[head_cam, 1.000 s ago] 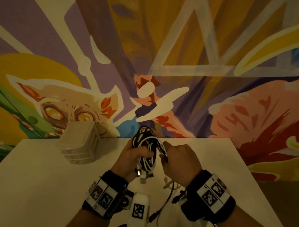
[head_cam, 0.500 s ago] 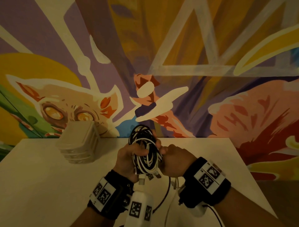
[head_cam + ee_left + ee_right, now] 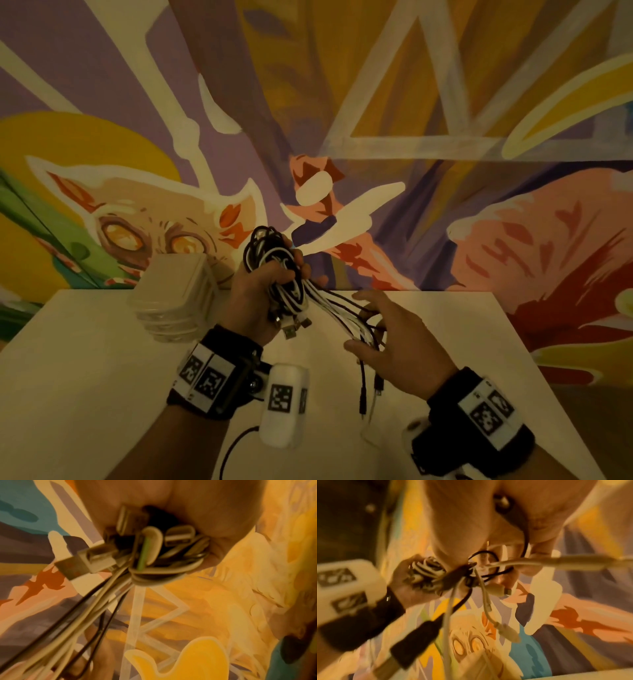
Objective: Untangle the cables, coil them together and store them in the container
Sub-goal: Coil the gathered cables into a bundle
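Since a moment ago, the right hand (image 3: 397, 346) has drawn away from the coil, pulling loose black and white strands out to the side above the white table (image 3: 85, 377). Its fingers appear loosely curled round those strands, though blur makes that uncertain. The left hand (image 3: 260, 301) grips the coiled cables (image 3: 274, 260) raised over the table, plugs dangling below. The lidded container (image 3: 174, 301) sits just left.

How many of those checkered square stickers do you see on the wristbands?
6 show. Two sit on the left wristband, two on the white camera beside it, and two on the right wristband. More may be hidden on the bands' far sides.
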